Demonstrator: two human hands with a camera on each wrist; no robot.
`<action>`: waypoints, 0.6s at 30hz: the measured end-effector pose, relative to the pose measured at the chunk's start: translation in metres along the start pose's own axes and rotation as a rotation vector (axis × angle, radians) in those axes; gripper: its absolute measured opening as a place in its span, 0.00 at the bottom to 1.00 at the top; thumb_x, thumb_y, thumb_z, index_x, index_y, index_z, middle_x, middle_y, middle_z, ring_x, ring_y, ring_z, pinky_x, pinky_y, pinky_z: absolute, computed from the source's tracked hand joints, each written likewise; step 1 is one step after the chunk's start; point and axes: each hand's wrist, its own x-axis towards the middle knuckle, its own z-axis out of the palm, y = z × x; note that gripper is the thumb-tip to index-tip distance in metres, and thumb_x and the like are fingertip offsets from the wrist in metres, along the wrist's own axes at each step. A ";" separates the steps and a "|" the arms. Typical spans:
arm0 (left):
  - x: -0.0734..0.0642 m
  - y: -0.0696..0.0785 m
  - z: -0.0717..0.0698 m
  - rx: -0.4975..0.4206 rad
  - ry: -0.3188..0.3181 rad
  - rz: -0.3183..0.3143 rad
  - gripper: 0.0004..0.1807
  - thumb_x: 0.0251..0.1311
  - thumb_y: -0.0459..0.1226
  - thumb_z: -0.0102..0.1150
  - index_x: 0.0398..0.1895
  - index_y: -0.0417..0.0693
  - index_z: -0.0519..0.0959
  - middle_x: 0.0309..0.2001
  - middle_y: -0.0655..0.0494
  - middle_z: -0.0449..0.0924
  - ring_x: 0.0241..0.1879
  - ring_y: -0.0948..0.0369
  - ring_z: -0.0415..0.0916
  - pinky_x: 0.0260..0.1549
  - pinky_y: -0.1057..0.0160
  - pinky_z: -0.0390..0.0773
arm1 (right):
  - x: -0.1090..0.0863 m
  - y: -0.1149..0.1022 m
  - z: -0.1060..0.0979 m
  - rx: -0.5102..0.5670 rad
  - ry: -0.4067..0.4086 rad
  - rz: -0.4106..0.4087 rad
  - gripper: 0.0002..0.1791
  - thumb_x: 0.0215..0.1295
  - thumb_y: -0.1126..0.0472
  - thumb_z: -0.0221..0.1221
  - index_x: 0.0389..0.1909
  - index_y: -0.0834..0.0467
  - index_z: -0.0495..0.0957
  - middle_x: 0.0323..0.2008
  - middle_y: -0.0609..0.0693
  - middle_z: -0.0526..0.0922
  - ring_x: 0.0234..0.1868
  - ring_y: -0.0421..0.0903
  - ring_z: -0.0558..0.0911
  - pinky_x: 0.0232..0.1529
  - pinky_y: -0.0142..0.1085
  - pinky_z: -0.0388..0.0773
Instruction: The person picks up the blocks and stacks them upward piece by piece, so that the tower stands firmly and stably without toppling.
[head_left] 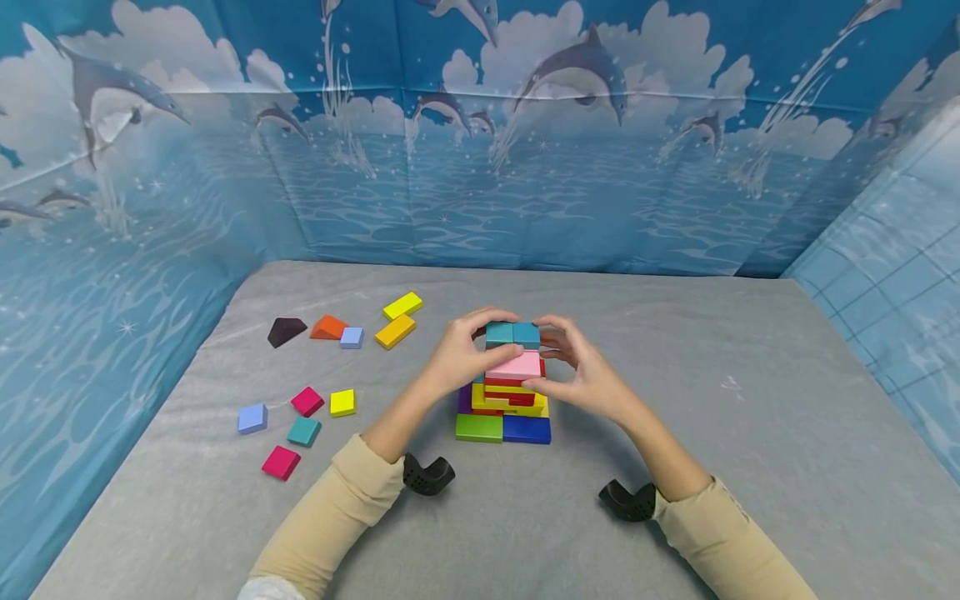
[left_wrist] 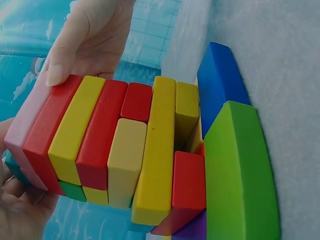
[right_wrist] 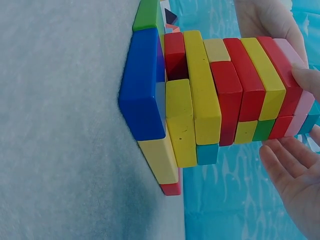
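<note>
A tower of coloured wooden blocks (head_left: 512, 398) stands on the grey cloth, with a green block (left_wrist: 240, 170) and a blue block (right_wrist: 142, 85) in its bottom layer. Teal blocks (head_left: 513, 335) lie at the top, beside and behind a pink block (head_left: 517, 365). My left hand (head_left: 472, 350) holds the tower's upper left side, its thumb lying along the pink block. From the other side my right hand (head_left: 581, 371) holds the upper right, thumb at the front near the pink and red blocks (left_wrist: 52, 115). Some of the left fingers are hidden behind the tower.
Left of the tower lie several loose blocks, among them a yellow block (head_left: 342, 402), a magenta block (head_left: 281, 463), a teal block (head_left: 303, 432) and an orange block (head_left: 328, 327). A dolphin-printed curtain (head_left: 465, 217) borders the cloth at the back and sides.
</note>
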 end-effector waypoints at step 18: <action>-0.012 -0.009 -0.021 0.010 0.050 0.063 0.27 0.53 0.41 0.63 0.58 0.47 0.71 0.55 0.54 0.73 0.54 0.61 0.67 0.55 0.54 0.67 | 0.001 -0.002 0.001 -0.013 0.007 0.005 0.39 0.50 0.73 0.64 0.62 0.67 0.54 0.58 0.64 0.66 0.58 0.59 0.68 0.55 0.53 0.67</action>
